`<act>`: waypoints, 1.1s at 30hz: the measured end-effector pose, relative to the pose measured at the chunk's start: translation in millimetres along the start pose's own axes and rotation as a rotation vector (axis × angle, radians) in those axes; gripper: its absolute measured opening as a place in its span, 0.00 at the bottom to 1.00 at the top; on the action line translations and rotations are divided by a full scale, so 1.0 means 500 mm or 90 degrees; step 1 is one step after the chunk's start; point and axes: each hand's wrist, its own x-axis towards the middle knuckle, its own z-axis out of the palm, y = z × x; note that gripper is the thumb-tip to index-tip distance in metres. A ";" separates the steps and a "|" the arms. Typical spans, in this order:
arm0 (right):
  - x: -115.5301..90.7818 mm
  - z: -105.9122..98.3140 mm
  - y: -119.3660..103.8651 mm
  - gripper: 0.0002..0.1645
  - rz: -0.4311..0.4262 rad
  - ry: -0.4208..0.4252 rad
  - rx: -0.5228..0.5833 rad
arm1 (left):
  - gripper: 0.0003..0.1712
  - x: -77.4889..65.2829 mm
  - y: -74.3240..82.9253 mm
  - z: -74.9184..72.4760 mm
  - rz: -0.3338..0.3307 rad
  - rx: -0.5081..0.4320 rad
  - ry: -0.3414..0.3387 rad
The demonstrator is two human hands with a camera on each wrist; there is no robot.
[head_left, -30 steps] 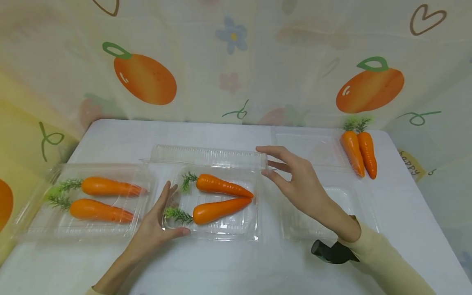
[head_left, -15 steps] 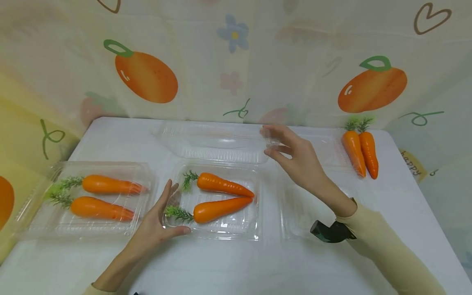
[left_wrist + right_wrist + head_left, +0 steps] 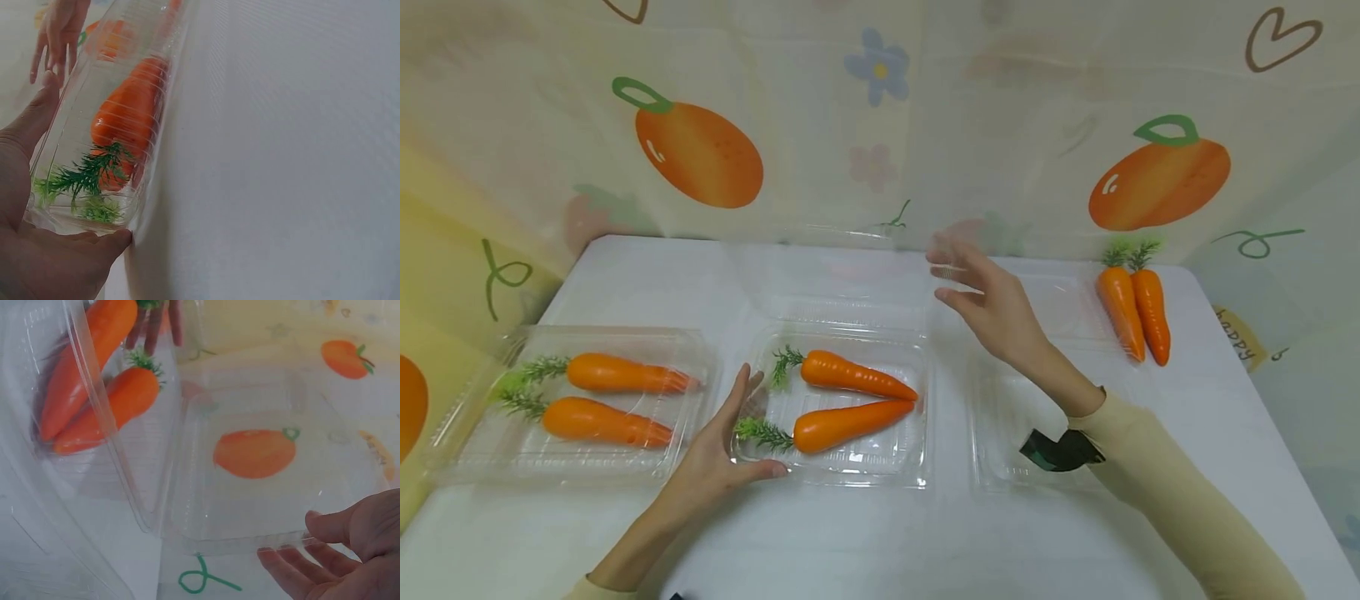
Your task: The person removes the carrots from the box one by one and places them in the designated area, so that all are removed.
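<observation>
Box (image 3: 880, 471) sits mid counter (image 3: 850, 543): thin, clear plastic, approx. rect., rounded corners, ribbed walls, glossy. Lid (image 3: 256, 500), same see-thru stuff, is tilted up at box's far side. Inside, 2 carrots (image 3: 853, 377): shiny orange, tapered, faintly ringed, tips meeting at R, feathery green tops (image 3: 763, 434) at L. L hand (image 3: 722, 450) spread wide vs. box's L end; R hand (image 3: 988, 308) has lid's edge btwn thumb & fingers. Counter's smooth, white.

Head view forward-down, wrist views close in, middle carrots (image 3: 852, 427) shared
</observation>
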 end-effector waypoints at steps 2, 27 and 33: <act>0.008 0.003 0.008 0.37 0.006 -0.003 0.007 | 0.72 -0.002 0.000 0.000 -0.002 0.005 0.002; 0.089 0.025 0.082 0.40 0.154 -0.042 0.030 | 0.70 0.001 -0.001 0.002 -0.008 -0.008 -0.001; 0.097 0.030 0.093 0.38 0.193 -0.032 0.034 | 0.70 0.001 0.000 0.002 -0.009 0.002 0.001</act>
